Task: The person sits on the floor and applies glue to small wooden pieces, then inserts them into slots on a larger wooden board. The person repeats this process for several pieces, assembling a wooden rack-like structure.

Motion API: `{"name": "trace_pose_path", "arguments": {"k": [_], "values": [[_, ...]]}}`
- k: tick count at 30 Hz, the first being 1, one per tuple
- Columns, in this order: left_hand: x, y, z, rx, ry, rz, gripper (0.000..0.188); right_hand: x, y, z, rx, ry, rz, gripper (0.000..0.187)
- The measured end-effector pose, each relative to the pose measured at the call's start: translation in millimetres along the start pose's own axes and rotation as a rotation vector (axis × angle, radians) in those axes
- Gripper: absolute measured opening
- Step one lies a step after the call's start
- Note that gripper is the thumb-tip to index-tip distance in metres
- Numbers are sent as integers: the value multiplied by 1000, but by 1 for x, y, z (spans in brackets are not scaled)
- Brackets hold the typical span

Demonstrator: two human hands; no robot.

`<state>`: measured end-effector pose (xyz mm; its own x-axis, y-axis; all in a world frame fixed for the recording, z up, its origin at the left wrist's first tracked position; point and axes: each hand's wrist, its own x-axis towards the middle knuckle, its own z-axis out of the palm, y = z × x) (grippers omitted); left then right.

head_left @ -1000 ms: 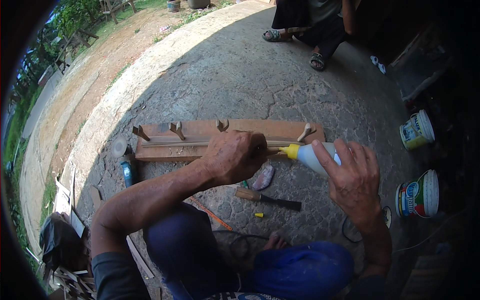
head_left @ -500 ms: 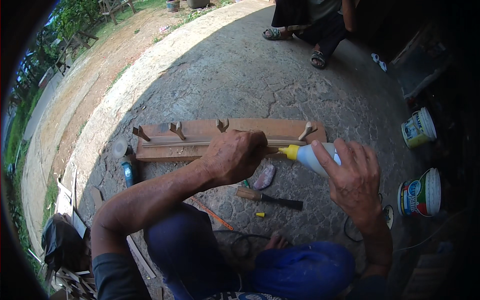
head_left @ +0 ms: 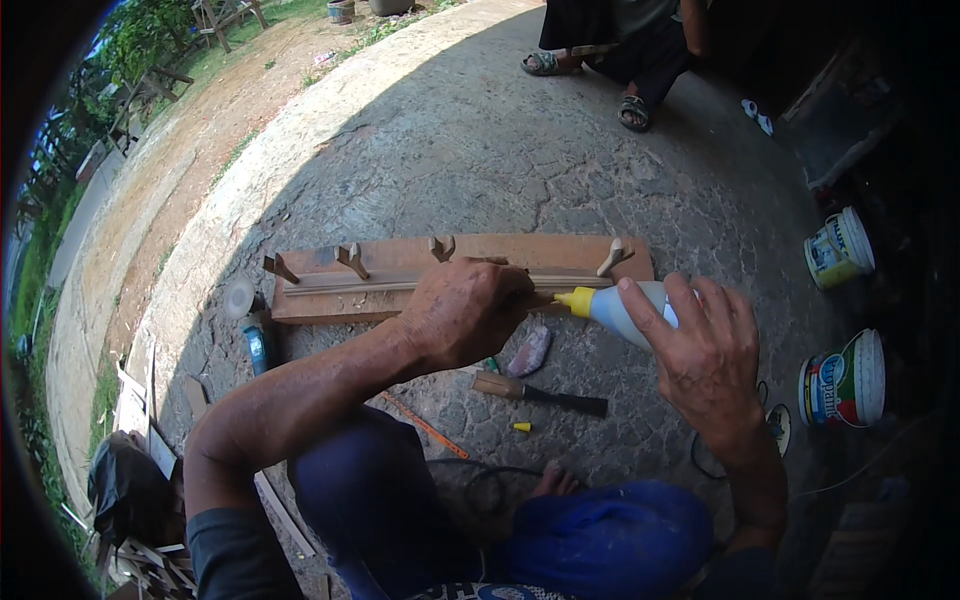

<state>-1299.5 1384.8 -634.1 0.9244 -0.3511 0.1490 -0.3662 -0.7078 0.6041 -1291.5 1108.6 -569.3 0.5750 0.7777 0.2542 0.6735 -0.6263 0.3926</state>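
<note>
My left hand [head_left: 468, 312] is closed round a small wooden piece [head_left: 540, 300], most of it hidden by the fingers. My right hand [head_left: 708, 350] grips a white squeeze bottle [head_left: 632, 308], tilted so that its yellow nozzle [head_left: 575, 300] meets or nearly meets the piece's end. Behind both hands lies a flat wooden board [head_left: 365, 258] with a long thin strip along it. Several forked wooden pegs stand on the board, among them a peg [head_left: 351, 262] on the left and a peg [head_left: 614, 258] at the right end.
Nearer me on the cracked concrete lie a chisel [head_left: 545, 394], a pinkish stone [head_left: 530, 352], a small yellow cap [head_left: 522, 427] and an orange ruler [head_left: 425, 425]. An angle grinder [head_left: 257, 345] rests left of the board. Buckets [head_left: 842, 380] stand right; a person [head_left: 630, 60] sits ahead.
The yellow nozzle and bottle have shifted very slightly left along the wooden piece. Both hands keep their grip; otherwise the view has only moved a little.
</note>
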Motion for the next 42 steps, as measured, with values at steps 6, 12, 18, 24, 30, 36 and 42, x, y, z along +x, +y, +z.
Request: {"name": "trace_pose_path", "arguments": {"k": [6,12,18,24,30,36,42], "values": [[0,1,-3,29,-51,-13,18,8,2,-5,-106,95,-102,46],[1,-4,2,87,-64,19,16,8,2,-4,-65,33,-104,67],[1,-4,-1,104,-86,23,16,9,3,-7,-78,14,-98,67],[-1,-5,-1,136,-74,52,14,9,3,-8,-62,25,-103,65],[-2,-4,-3,216,-50,62,16,7,6,-6,-76,10,-106,67],[0,-3,-2,201,-44,85,16,2,11,-3,8,51,-74,68],[-1,-6,0,220,20,116,26,3,10,-4,32,16,-68,71]]}}
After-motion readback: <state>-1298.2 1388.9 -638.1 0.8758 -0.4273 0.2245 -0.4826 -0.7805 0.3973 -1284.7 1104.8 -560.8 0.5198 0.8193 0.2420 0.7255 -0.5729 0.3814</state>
